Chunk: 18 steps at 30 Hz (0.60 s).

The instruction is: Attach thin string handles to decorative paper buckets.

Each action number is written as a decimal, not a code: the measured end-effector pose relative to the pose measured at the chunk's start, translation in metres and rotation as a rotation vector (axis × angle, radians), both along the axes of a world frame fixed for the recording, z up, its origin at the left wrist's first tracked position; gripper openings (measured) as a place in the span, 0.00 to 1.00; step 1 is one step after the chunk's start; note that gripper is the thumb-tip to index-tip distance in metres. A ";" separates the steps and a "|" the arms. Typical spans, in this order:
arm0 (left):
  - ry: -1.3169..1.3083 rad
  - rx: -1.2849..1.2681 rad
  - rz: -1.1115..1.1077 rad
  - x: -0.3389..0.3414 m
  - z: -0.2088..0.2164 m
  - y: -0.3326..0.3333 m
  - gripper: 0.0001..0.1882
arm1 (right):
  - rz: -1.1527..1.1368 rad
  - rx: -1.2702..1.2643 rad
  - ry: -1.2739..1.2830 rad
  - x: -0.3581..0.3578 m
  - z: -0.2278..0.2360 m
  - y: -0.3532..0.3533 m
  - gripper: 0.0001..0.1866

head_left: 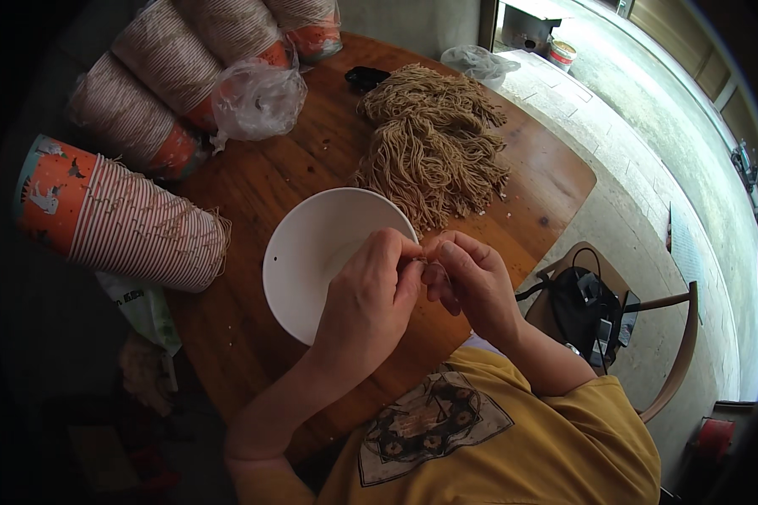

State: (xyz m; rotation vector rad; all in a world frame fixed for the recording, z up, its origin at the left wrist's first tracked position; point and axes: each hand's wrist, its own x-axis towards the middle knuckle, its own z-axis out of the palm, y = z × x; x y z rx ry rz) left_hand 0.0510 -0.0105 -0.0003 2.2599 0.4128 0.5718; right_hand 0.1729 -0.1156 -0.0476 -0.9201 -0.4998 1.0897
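Note:
My left hand (366,290) is closed in a pinch over the right rim of a white bowl (288,273). Its fingertips meet those of my right hand (477,282), also pinching, just right of the bowl. A tiny brownish bit shows between the fingertips, too small to name. Beyond my hands, a heaped bundle of tan twisted cords (434,143) lies on the wooden table (253,337). Left of the bowl, a nested stack of orange patterned paper cups (143,219) lies on its side, with thin tan strands along its rims.
More cup stacks (130,114) lie at the far left. A crumpled clear plastic bag (259,97) rests beside them, another plastic bag (478,63) at the table's far edge. A black item (366,78) sits by the cords. At right stands a chair (674,362) holding a black bag (577,299).

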 end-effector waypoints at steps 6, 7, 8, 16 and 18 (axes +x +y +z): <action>-0.007 0.129 -0.034 0.000 0.000 0.000 0.10 | 0.022 -0.090 -0.194 0.006 0.003 0.003 0.11; -0.013 0.081 -0.038 0.000 -0.001 0.000 0.10 | 0.043 -0.081 -0.175 0.007 0.002 0.003 0.10; -0.019 0.033 -0.041 0.000 -0.001 0.000 0.10 | 0.065 -0.071 -0.156 0.008 0.002 0.003 0.09; 0.100 -0.215 0.002 -0.001 0.004 -0.002 0.11 | 0.076 0.021 0.300 0.002 -0.003 0.009 0.05; 0.105 -0.214 0.008 -0.001 0.003 -0.002 0.11 | 0.099 0.035 0.348 0.002 -0.002 0.009 0.05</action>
